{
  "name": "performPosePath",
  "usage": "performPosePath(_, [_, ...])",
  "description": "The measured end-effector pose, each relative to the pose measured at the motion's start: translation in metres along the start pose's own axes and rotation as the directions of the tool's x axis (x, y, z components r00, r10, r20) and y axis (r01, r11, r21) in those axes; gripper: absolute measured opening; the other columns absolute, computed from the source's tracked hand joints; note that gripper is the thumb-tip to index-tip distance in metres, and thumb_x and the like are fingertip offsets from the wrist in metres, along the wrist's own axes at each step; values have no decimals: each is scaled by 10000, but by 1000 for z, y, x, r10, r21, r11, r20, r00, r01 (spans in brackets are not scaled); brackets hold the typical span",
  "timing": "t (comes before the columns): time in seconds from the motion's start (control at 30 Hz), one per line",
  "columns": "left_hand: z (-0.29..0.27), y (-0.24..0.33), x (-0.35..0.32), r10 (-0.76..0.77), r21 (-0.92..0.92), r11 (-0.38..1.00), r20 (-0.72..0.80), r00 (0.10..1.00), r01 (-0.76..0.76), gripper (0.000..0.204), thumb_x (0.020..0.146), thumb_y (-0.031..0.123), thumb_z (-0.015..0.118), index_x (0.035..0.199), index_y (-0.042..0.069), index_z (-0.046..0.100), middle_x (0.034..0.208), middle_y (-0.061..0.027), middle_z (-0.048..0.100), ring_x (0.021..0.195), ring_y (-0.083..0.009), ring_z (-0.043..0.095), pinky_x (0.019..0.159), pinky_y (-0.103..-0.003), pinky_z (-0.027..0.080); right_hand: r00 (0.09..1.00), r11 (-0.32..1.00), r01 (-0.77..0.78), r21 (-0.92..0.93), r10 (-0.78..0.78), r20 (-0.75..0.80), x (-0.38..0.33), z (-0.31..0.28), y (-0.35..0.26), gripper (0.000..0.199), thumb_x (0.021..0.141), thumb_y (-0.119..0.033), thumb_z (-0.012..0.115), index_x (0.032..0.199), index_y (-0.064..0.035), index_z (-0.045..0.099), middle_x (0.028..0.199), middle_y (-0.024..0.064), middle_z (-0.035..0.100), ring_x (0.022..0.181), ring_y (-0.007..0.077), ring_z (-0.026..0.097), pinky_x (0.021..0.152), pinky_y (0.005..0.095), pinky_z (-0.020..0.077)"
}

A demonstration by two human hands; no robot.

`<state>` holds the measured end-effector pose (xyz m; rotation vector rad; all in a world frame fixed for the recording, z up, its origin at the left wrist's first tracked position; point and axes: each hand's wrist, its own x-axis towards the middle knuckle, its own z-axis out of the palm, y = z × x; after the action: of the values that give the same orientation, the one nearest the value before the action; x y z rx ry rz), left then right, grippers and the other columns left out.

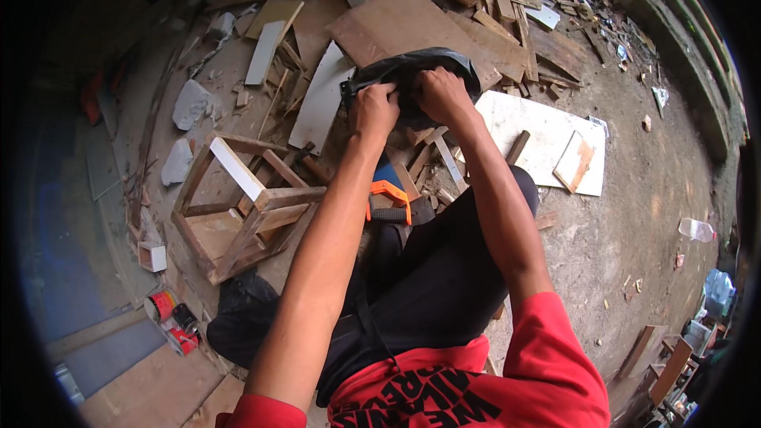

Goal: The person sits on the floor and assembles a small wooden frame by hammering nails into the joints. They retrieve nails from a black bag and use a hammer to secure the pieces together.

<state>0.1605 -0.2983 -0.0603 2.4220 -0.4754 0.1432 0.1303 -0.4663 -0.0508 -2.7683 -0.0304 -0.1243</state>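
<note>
Straight ahead at twelve o'clock, the left hand (374, 108) is clenched on the near left edge of the black plastic bag (412, 71). Just beside it, the right hand (441, 95) grips the bag's middle, fingers curled into the plastic, equally close; the bag stretches left to right over the wooden boards (404, 24).

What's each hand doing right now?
Left hand: closed, gripping the black plastic bag.
Right hand: closed on the same bag.

The fingertips of the left hand (374, 108) and right hand (441, 95) are buried in the black plastic bag (412, 71), whose contents cannot be seen, while the left forearm hides much of the orange-handled saw (388, 200).
</note>
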Motion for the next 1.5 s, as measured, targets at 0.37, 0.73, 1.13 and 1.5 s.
performPosePath(0.37, [-3, -5, -2, 60, 25, 998, 45, 997, -61, 303, 903, 186, 656, 1169, 51, 712, 1114, -231, 691, 1043, -422, 658, 905, -465, 534, 1000, 999, 0, 38, 1, -30, -2, -7, 6, 313, 798, -281, 724, 996, -40, 694, 995, 226, 662, 978, 404, 644, 825, 520, 512])
performPosePath(0.73, [5, -3, -15, 81, 53, 995, 92, 993, -86, 392, 941, 161, 580, 1317, 54, 614, 1306, -261, 592, 1178, -448, 579, 994, -499, 489, 990, 1000, -14, 23, 17, -140, 1, 17, 4, 238, 849, -262, 706, 953, -48, 698, 940, 229, 657, 937, 415, 649, 791, 502, 526])
performPosePath(1.13, [6, -9, -14, 101, -3, 995, 78, 992, -101, 350, 945, 153, 566, 1266, 30, 632, 1237, -275, 619, 1142, -464, 584, 978, -497, 495, 935, 848, 306, 432, -181, -306, 5, 0, 20, 153, 889, -127, 694, 971, 1, 676, 901, 187, 676, 869, 362, 640, 778, 419, 506])
performPosePath(1.5, [5, -11, -16, 104, -33, 994, 61, 993, -102, 393, 931, 146, 598, 1302, 16, 612, 1271, -273, 608, 1180, -452, 575, 1014, -476, 482, 945, 876, 257, 409, -139, -296, -3, -20, 22, 185, 829, -74, 713, 1010, -31, 714, 938, 180, 697, 919, 355, 669, 808, 413, 527])
